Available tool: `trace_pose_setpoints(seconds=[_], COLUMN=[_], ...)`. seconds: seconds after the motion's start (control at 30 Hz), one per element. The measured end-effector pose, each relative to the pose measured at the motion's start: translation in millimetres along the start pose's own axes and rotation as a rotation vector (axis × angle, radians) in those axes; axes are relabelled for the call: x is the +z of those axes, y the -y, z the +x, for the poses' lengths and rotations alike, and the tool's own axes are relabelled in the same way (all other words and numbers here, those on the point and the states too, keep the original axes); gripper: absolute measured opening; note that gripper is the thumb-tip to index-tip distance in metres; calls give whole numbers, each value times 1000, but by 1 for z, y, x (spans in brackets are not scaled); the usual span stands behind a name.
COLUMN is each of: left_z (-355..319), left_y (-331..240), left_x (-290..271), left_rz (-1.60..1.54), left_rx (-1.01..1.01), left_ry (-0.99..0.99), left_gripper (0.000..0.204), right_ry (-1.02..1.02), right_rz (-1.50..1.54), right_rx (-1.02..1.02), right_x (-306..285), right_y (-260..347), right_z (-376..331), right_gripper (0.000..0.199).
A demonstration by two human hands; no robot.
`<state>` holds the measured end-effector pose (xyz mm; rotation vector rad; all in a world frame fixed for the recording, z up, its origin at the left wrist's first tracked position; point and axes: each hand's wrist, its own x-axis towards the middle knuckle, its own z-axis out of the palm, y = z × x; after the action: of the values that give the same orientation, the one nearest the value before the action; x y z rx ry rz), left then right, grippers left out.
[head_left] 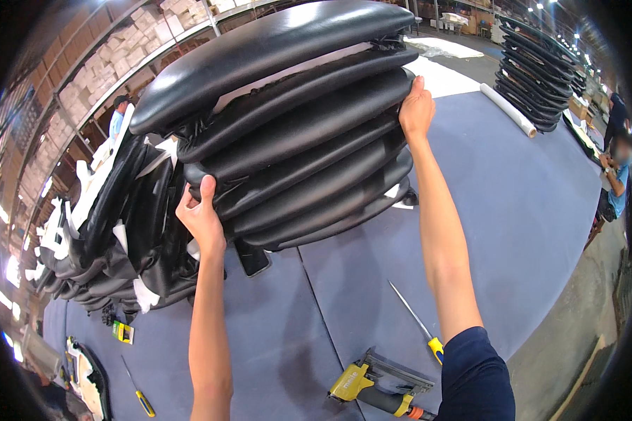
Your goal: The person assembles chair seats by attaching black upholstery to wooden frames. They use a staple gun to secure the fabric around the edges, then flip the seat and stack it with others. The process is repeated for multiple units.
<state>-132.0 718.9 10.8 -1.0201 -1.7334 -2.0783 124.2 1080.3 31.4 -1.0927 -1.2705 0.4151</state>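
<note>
Left hand (202,217) grips the near left end of a tall stack of black, glossy, leather-covered curved seat cushions (295,126), thumb up the front and fingers curled round behind an edge in the lower half of the pile. The right hand (416,111) is set against the far right end, fingers wrapped over the rim of a middle cushion and the palm pressed to the side. Both hands are closed onto the stack, one at each end.

The stack sits on a wide blue-grey padded worktable (512,203), leaning a little toward the person, with the top cushion overhanging the ones below. Just left of it lies a lower heap of black and white unfinished cushion covers (112,231).

By the look of it the pile will be bulky and fairly heavy as a whole, though each cushion is probably stiff at its board core and soft at the padded face. The shiny covering looks slippery, so layers could slide over one another (the upper ones are already offset). The surest hold seems to be low down, at both ends, under the bottom cushions rather than on the middle ones.

On the table nearer the person lie a yellow and grey pneumatic staple gun (376,387), a yellow-handled screwdriver (418,324) and a second small yellow-handled tool (139,396).
</note>
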Motion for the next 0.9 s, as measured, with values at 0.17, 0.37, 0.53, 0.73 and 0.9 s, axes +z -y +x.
trace_pose_setpoints(seconds=[0.17,0.37,0.53,0.73,0.9], left_z=[2,-6,-7,-4,-34], left_y=[1,-24,4,-22,-77], left_x=[2,4,8,-11,-68], left_rz=[35,10,140,255,223], left_rx=[24,21,99,2,-15], left_ry=[-74,-18,-74,65,51], left_gripper=[53,68,60,96,111], right_ry=[2,51,204,313,785], right_rz=[-93,-112,81,313,326], right_rx=[29,45,123,-99,-38], right_x=[-2,-7,-23,-124,-307], right_y=[17,8,13,23,67], right_z=[-5,-9,-10,-71,-200], right_gripper=[76,78,77,57,43])
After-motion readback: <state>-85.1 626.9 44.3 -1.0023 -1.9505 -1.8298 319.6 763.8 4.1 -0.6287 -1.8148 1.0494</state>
